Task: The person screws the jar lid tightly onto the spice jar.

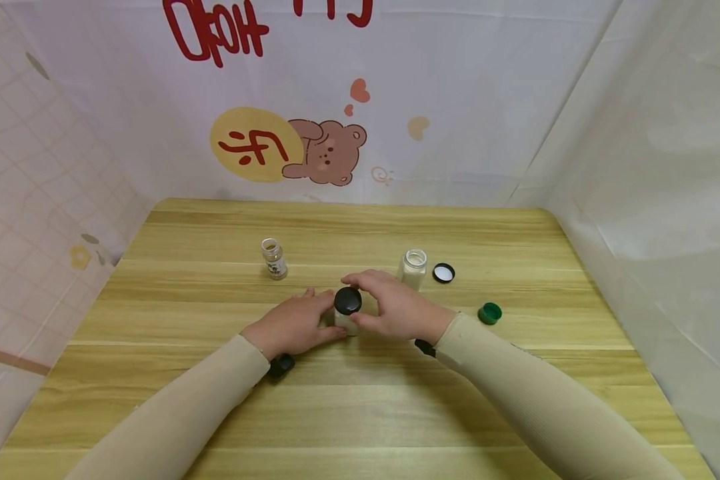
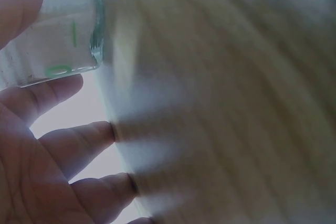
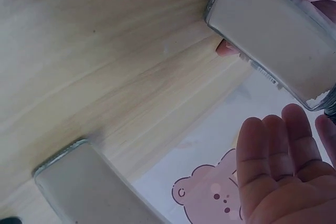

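A square glass jar (image 3: 273, 30) of pale powder stands upright on the table, a black lid (image 1: 348, 301) on its top. My left hand (image 1: 294, 325) grips the jar low down between thumb and forefinger. In the left wrist view, the other fingers (image 2: 79, 145) of that hand are spread beside the glass (image 2: 58, 30), which bears green marks. My right hand (image 1: 399, 307) pinches the black lid from the right with thumb and forefinger. Its remaining fingers (image 3: 281, 145) are extended in the right wrist view.
Behind my right hand stands a second, lidless jar (image 1: 413, 267) of pale powder. A black cap (image 1: 444, 273) with a white inside and a green cap (image 1: 490, 313) lie to the right. A small labelled open jar (image 1: 274, 259) stands back left on the wooden table (image 1: 348, 427).
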A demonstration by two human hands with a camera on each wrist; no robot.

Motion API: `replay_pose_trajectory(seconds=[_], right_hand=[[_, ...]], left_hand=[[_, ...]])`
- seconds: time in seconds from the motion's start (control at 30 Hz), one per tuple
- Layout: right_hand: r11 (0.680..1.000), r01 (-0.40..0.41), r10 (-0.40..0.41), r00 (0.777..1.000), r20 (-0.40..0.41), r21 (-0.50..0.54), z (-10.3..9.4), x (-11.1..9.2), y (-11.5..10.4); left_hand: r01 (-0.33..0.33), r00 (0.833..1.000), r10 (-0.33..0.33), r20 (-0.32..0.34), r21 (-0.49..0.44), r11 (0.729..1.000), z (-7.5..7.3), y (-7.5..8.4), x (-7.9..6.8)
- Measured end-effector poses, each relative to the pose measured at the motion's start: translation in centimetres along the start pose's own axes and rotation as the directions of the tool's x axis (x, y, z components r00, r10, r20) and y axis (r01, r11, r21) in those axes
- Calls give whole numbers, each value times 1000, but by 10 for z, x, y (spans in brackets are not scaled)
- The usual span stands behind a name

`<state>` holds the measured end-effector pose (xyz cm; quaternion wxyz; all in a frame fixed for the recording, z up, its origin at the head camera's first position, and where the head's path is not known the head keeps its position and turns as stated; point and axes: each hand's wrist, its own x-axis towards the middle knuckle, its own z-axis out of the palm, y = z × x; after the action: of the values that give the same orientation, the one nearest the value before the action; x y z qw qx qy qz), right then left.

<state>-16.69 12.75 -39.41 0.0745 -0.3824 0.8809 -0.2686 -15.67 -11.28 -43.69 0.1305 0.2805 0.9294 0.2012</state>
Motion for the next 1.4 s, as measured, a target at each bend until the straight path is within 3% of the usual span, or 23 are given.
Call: replay_pose_trajectory(seconds=[0.97, 1.2, 1.4], right_hand=[[1000, -10, 10, 1000, 6, 10, 0, 1, -1], [1000, 21, -21, 1000, -5, -3, 0, 1, 0], [1000, -15, 15, 1000, 5, 16, 1, 2, 0]], left_hand=[[-33, 999, 34, -13, 3, 999, 0, 0, 0], [-28, 1000, 27, -7, -6, 1000, 0, -1, 0], [-28, 1000, 28, -7, -7, 1000, 0, 0, 0]])
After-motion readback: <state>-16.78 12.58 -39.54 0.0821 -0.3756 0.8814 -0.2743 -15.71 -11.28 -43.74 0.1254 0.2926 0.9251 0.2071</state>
